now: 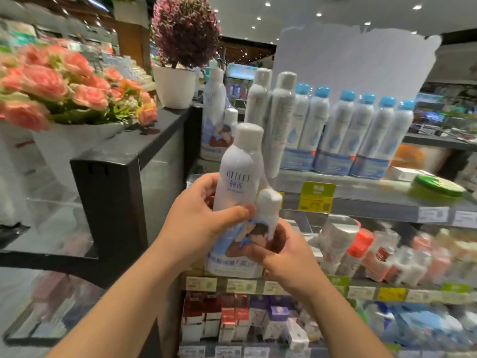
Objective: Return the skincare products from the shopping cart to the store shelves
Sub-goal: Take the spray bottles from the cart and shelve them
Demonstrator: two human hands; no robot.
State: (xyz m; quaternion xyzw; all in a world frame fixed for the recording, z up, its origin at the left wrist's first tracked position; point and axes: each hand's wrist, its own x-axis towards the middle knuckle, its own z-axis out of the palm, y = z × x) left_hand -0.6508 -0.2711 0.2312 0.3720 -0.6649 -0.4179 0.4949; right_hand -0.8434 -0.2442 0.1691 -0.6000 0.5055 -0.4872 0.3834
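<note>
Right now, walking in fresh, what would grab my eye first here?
Probably the white spray bottle pack held up at centre, gripped by the left hand and the right hand. Behind it, blue-capped spray bottles line the top shelf. At left, pink roses crowd a black counter.
</note>
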